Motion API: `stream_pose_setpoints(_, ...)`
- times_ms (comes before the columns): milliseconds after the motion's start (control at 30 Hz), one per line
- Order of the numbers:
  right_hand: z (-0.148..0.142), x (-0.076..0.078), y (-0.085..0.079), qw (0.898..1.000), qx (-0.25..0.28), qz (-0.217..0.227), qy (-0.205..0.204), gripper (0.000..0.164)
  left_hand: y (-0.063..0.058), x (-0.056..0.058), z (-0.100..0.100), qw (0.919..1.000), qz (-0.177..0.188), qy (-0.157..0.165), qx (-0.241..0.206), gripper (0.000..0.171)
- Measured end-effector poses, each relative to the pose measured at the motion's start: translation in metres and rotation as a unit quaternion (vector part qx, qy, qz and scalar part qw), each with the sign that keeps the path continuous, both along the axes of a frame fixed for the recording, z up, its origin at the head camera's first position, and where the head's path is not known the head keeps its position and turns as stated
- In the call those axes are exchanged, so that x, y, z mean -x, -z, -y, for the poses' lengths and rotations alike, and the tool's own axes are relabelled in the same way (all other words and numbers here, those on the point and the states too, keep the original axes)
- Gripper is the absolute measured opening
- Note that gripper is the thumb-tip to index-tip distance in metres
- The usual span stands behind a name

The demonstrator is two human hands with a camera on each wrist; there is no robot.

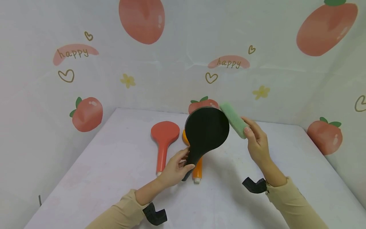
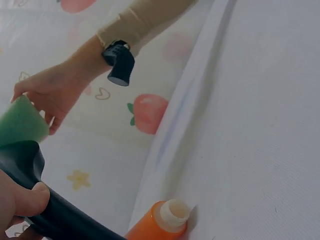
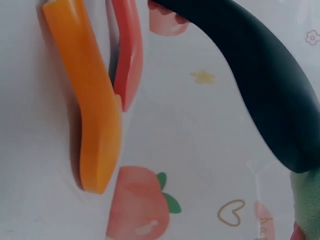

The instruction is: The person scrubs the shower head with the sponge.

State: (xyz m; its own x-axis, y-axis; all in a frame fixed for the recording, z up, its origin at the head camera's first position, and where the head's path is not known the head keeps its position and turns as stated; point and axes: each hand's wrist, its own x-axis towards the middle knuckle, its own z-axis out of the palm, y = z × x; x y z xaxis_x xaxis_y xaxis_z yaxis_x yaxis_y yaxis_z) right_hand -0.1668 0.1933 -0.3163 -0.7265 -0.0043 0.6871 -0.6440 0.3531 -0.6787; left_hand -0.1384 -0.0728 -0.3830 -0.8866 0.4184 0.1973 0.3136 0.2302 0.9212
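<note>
My left hand (image 1: 176,168) grips the handle of a black handheld shower head (image 1: 207,128), raised and tilted over the table with its broad smooth side in view. A light green, fuzzy-looking sponge or folded cloth (image 1: 233,120) is pinched between the thumb and fingers of my right hand (image 1: 258,144). Its edge meets the rim of the black head, as the right wrist view also shows. Behind the black head lies an orange shower head (image 3: 95,110), partly hidden in the head view. To its left rests a red shower head (image 1: 164,136).
All of this is over a white-covered table (image 1: 114,159). A pale wall sheet (image 1: 171,73) with fruit prints stands behind it. Black curved mounts (image 1: 155,214) stick out from both wrists. The orange handle ends in a white connector (image 2: 175,212).
</note>
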Motion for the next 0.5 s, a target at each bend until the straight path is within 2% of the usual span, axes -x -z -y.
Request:
stream_pose_setpoints(133, 0.001, 0.003, -0.002, 1.000, 0.006, -0.015, -0.003, 0.035, 0.003, -0.002, 0.001, 0.9980, -0.052, -0.025, 0.025, 0.059)
stream_pose_setpoints(267, 0.000, 0.003, -0.001, 1.000, 0.004, -0.031, -0.002, 0.035, 0.008, -0.001, 0.003, 0.9927, -0.100, -0.053, 0.040, 0.057)
stream_pose_setpoints(500, -0.006, 0.002, 0.003, 1.000, 0.000, -0.021, 0.013, 0.031, 0.012, 0.001, 0.006, 0.9825, -0.155, -0.093, 0.044, 0.055)
